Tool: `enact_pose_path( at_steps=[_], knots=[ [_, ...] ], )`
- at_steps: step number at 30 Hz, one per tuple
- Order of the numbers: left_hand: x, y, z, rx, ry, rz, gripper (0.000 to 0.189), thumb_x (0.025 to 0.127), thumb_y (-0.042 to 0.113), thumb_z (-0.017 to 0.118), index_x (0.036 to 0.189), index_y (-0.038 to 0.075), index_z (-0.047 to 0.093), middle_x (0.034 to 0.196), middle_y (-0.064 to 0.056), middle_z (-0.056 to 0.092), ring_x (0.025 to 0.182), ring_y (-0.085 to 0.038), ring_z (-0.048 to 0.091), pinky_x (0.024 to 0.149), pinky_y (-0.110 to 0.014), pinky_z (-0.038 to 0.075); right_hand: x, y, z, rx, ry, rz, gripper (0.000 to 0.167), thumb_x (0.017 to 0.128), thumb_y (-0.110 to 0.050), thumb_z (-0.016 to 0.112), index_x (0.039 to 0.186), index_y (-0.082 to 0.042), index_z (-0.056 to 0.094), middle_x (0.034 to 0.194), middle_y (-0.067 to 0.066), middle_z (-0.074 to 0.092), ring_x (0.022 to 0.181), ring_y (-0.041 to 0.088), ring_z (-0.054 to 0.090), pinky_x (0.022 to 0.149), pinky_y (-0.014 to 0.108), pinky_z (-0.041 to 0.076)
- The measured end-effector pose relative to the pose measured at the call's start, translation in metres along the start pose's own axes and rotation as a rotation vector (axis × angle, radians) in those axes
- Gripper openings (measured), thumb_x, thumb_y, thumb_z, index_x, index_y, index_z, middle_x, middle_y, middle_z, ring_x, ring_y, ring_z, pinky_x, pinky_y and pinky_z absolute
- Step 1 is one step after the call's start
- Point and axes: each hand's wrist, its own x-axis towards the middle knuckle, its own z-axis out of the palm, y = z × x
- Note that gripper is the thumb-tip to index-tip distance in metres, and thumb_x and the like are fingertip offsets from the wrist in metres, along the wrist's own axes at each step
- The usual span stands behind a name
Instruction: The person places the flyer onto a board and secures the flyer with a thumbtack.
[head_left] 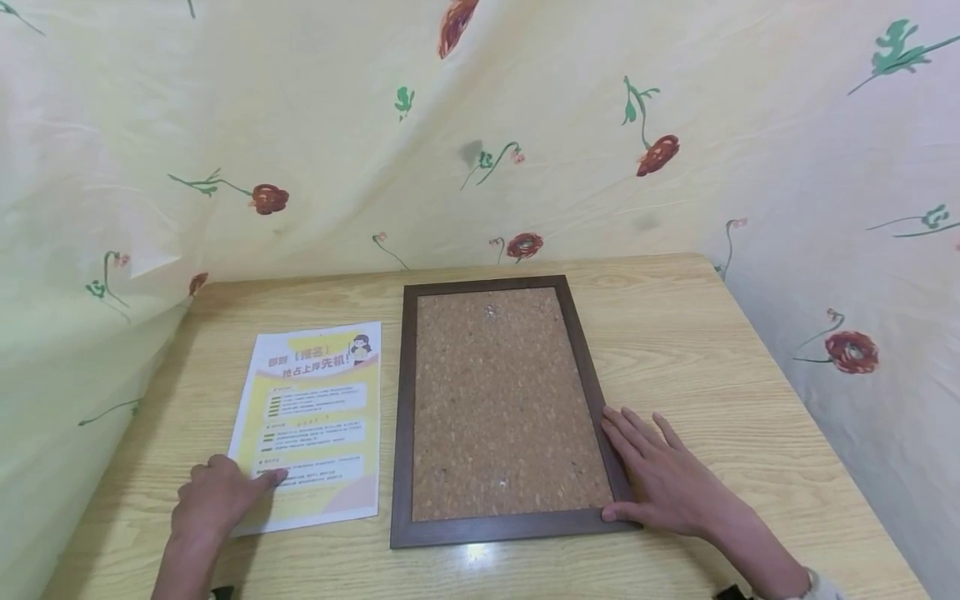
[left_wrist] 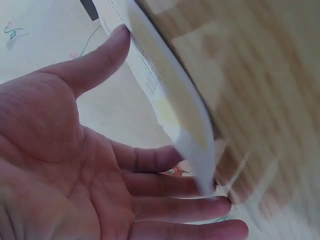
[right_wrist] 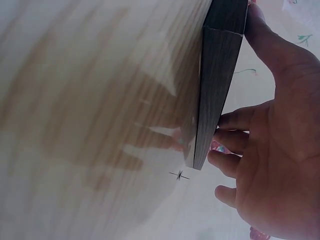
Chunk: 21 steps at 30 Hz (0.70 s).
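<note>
A yellow and white printed poster (head_left: 315, 425) lies on the left of the table, with a cartoon figure at its top right. My left hand (head_left: 213, 500) is at its lower left edge, thumb over the print. In the left wrist view, that hand's fingers (left_wrist: 170, 205) are nearly straight beside the poster's edge (left_wrist: 185, 120), which bows slightly. A cork board (head_left: 502, 400) in a dark brown frame lies to the poster's right. My right hand (head_left: 667, 483) touches its lower right side, fingers along the frame (right_wrist: 217, 80) and thumb at the bottom corner.
Both things lie flat on a light wood-grain table (head_left: 750, 400), a narrow gap between them. A pale cloth (head_left: 315, 125) with red flowers hangs behind the table and along its sides. Glare shows on the table below the board.
</note>
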Motion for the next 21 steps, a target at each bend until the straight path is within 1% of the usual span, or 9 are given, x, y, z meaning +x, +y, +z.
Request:
enact_pose_path(
  at_steps=[2,4,7,9,11,13,17,21],
  knots=[
    [-0.0001,0.0005,-0.0006,-0.017,0.012,0.001,0.090,0.084,0.056,0.070,0.108,-0.025,0.039,0.092,-0.037,0.046,0.078,-0.045,0.052,0.059,-0.045,0.048,-0.0001,0.0003,0.0001,-0.001,0.005,0.000,0.108,0.078,-0.077,0.058,0.143,0.008,0.042,0.151,0.023,0.039,0.136,0.042,0.038,0.106,0.062,0.026],
    [-0.0008,0.0016,-0.0010,-0.030,0.023,-0.006,0.075,0.087,0.046,0.071,0.103,-0.021,0.042,0.085,-0.031,0.048,0.072,-0.039,0.052,0.056,-0.040,0.047,-0.0004,0.0003,0.0001,0.001,0.009,0.001,0.108,0.078,-0.077,0.058,0.143,0.008,0.042,0.151,0.022,0.040,0.136,0.042,0.038,0.106,0.062,0.026],
    [-0.0006,0.0036,-0.0024,-0.012,0.042,0.003,0.053,0.092,0.030,0.068,0.096,-0.018,0.047,0.076,-0.022,0.049,0.066,-0.031,0.051,0.052,-0.035,0.044,-0.0009,0.0000,0.0005,0.003,0.007,0.004,0.108,0.078,-0.078,0.058,0.143,0.008,0.042,0.151,0.022,0.039,0.136,0.042,0.038,0.106,0.062,0.026],
    [-0.0011,0.0051,-0.0029,0.003,0.050,0.000,0.044,0.093,0.021,0.066,0.095,-0.019,0.049,0.072,-0.017,0.049,0.062,-0.027,0.049,0.051,-0.032,0.042,-0.0013,-0.0003,0.0008,0.007,0.005,0.006,0.108,0.078,-0.077,0.058,0.143,0.008,0.042,0.151,0.022,0.039,0.136,0.041,0.038,0.105,0.062,0.027],
    [-0.0006,0.0054,-0.0036,0.017,0.055,0.006,0.041,0.094,0.016,0.063,0.097,-0.022,0.050,0.072,-0.017,0.049,0.061,-0.025,0.048,0.051,-0.031,0.042,-0.0016,-0.0005,0.0010,0.008,0.003,0.007,0.108,0.078,-0.077,0.058,0.143,0.007,0.042,0.151,0.022,0.039,0.136,0.041,0.038,0.105,0.063,0.027],
    [-0.0008,0.0058,-0.0041,0.010,0.056,0.001,0.039,0.094,0.013,0.061,0.101,-0.024,0.050,0.071,-0.016,0.049,0.061,-0.024,0.047,0.051,-0.031,0.042,-0.0016,-0.0006,0.0011,0.009,0.001,0.008,0.108,0.078,-0.077,0.058,0.143,0.007,0.042,0.151,0.022,0.039,0.136,0.041,0.038,0.105,0.063,0.027],
    [-0.0021,0.0067,-0.0051,-0.034,0.064,-0.008,0.034,0.094,0.010,0.058,0.101,-0.022,0.050,0.072,-0.016,0.049,0.061,-0.025,0.048,0.052,-0.033,0.041,-0.0013,-0.0009,0.0007,0.018,-0.008,0.014,0.108,0.079,-0.077,0.058,0.144,0.007,0.041,0.152,0.022,0.038,0.137,0.041,0.037,0.105,0.063,0.027],
    [-0.0039,0.0085,-0.0079,-0.085,0.075,-0.021,0.031,0.095,0.008,0.054,0.106,-0.020,0.048,0.077,-0.020,0.053,0.064,-0.028,0.052,0.052,-0.034,0.043,-0.0010,-0.0015,-0.0002,0.029,-0.020,0.023,0.108,0.079,-0.077,0.057,0.144,0.007,0.041,0.153,0.021,0.037,0.137,0.041,0.036,0.106,0.062,0.026]
  ],
)
